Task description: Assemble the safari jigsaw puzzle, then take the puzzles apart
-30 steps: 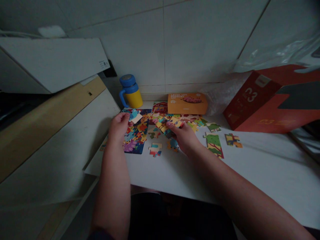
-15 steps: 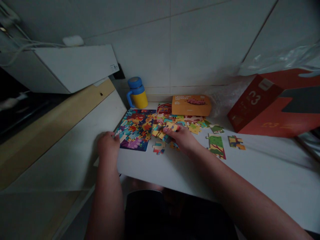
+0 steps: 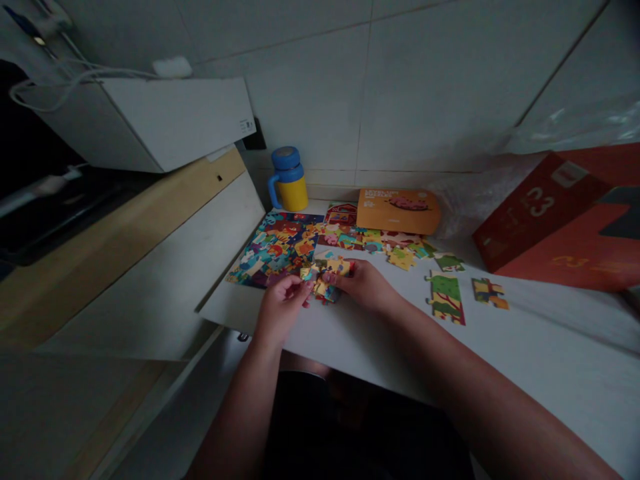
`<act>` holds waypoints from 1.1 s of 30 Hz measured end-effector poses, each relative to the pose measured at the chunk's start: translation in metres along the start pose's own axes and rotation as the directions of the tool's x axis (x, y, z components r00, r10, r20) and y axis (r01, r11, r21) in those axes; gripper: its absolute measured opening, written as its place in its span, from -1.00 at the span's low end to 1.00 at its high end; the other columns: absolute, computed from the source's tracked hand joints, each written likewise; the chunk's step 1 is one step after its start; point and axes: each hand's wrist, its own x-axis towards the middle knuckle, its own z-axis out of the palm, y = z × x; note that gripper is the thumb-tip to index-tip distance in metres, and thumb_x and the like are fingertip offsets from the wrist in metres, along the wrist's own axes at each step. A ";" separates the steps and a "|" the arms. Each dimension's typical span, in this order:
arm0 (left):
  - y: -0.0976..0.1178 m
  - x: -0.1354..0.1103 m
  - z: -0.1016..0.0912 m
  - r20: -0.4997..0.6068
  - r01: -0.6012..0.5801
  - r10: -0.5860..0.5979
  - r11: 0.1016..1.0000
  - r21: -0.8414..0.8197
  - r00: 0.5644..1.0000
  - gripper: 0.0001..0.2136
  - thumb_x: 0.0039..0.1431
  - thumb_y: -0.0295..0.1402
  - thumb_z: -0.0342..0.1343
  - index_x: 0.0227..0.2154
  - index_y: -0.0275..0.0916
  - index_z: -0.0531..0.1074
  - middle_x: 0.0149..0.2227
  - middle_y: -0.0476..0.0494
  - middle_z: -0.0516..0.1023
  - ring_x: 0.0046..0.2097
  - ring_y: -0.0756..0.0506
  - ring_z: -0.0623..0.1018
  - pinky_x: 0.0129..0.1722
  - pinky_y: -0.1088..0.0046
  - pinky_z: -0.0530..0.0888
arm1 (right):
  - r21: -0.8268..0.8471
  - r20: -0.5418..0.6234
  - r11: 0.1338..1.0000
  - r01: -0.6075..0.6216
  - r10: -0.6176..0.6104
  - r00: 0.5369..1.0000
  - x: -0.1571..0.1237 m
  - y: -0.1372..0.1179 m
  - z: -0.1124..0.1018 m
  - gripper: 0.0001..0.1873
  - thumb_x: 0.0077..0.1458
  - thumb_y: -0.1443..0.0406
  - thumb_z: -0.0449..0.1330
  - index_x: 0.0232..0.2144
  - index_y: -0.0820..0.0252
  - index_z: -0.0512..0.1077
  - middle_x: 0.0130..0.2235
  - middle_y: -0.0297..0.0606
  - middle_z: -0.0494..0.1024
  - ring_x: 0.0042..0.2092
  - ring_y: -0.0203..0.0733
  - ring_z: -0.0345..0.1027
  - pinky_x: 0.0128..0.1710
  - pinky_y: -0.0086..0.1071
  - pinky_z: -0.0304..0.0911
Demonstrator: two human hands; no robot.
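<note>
My right hand (image 3: 367, 283) grips a small cluster of yellowish jigsaw puzzle pieces (image 3: 336, 268) just above the white tabletop. Closed at the cluster's left side, my left hand (image 3: 285, 300) pinches a puzzle piece (image 3: 309, 272) there. Exactly where one piece ends and another begins is hard to make out. Behind my left hand lies a dark blue puzzle board (image 3: 250, 280) with colourful pieces on it. More loose puzzle pieces (image 3: 401, 257) spread beyond my right hand. A green joined section (image 3: 446, 293) and a brown-and-orange piece (image 3: 490, 292) lie to the right.
A blue-and-yellow mug (image 3: 291, 190) stands by the wall, next to an orange puzzle box (image 3: 397, 210). At right sits a large red box (image 3: 555, 220) with clear plastic wrap behind it. A slanted wooden-edged panel (image 3: 175, 213) borders the left side.
My left hand has left the board's left edge and moved right to meet my right hand at the pieces. The whole view has shifted slightly.
</note>
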 end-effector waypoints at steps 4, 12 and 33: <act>0.000 -0.006 -0.015 -0.040 0.109 -0.117 0.981 -0.162 0.992 -0.56 -0.03 0.01 0.49 -0.31 -0.25 0.57 -0.41 -0.02 0.57 -0.38 -0.01 0.55 -0.30 0.46 0.52 | -0.038 0.003 0.999 -0.002 0.002 1.000 -0.001 0.003 0.009 -0.51 -0.03 -0.08 0.46 -0.21 0.13 0.64 -0.24 -0.26 0.71 -0.25 -0.07 0.53 -0.23 -0.31 0.40; 0.008 -0.024 -0.039 -0.068 0.202 -0.240 0.915 -0.351 0.968 -0.57 -0.18 -0.18 0.59 -0.35 -0.30 0.53 -0.39 -0.02 0.57 -0.35 -0.02 0.61 -0.24 0.43 0.58 | -0.109 0.121 0.994 -0.007 0.020 0.992 -0.003 0.007 0.016 -0.53 -0.01 -0.09 0.46 -0.27 0.16 0.62 -0.31 -0.33 0.67 -0.33 -0.17 0.44 -0.31 -0.37 0.31; -0.002 -0.037 -0.058 0.019 -0.012 0.006 0.947 0.322 1.000 -0.70 0.23 -0.03 0.27 -0.18 -0.14 0.60 -0.26 -0.13 0.66 -0.23 -0.17 0.61 -0.28 0.41 0.46 | -0.019 0.156 0.999 -0.029 0.032 0.987 -0.006 0.009 0.028 -0.53 -0.02 -0.07 0.47 -0.23 0.13 0.63 -0.25 -0.29 0.70 -0.18 -0.03 0.54 -0.10 -0.25 0.44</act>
